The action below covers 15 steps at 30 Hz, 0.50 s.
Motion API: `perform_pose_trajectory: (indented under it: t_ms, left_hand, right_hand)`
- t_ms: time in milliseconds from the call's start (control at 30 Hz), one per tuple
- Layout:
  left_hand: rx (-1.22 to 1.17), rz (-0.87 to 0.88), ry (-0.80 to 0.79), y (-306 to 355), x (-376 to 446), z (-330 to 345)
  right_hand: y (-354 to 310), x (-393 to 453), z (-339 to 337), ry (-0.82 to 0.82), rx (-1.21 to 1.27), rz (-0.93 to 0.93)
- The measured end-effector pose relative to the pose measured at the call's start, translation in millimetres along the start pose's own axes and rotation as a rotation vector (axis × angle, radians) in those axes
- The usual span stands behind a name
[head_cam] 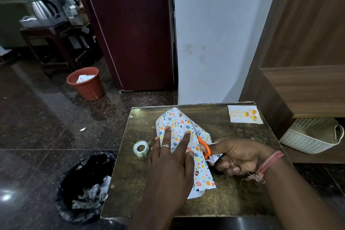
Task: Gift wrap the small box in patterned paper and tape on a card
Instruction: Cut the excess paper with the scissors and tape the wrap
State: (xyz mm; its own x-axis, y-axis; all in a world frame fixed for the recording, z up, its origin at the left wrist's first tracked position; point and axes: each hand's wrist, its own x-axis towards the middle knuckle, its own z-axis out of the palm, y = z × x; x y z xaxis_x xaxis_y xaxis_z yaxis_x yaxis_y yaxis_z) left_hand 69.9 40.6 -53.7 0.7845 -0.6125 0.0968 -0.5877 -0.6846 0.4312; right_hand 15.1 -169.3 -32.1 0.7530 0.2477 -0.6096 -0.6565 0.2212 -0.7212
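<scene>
White patterned paper (179,123) with coloured eggs lies draped over something on the small table (233,192); the box itself is hidden beneath it. My left hand (173,157) presses flat on the paper with straight, spread fingers. My right hand (237,157) grips orange-handled scissors (203,147), whose blades run along the paper's right side. A roll of clear tape (141,148) sits just left of my left hand. A "Happy Birthday" card (244,114) lies at the table's far right corner.
A bin lined with a black bag (85,186) holding paper scraps stands at the table's left. A white woven basket (313,136) sits on the right. An orange bucket (86,83) and a dark stool with a kettle stand farther back.
</scene>
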Motion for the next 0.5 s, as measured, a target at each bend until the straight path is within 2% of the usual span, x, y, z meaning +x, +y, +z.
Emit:
perform_pose_trajectory:
  t_ms: [133,267,500]
  left_hand:
    - [0.009,-0.043,0.043,2.1,9.9,-10.1]
    - [-0.079,-0.043,0.096,7.5,27.2,-12.2]
    - [0.068,-0.016,-0.015,1.2,27.7,-4.0]
  right_hand:
    - [-2.5,-0.8,-2.4,-0.061,-0.026,0.002]
    - [-4.3,-6.1,5.3,-0.036,-0.056,0.011]
    - [-3.5,-10.2,8.5,-0.021,-0.087,0.02]
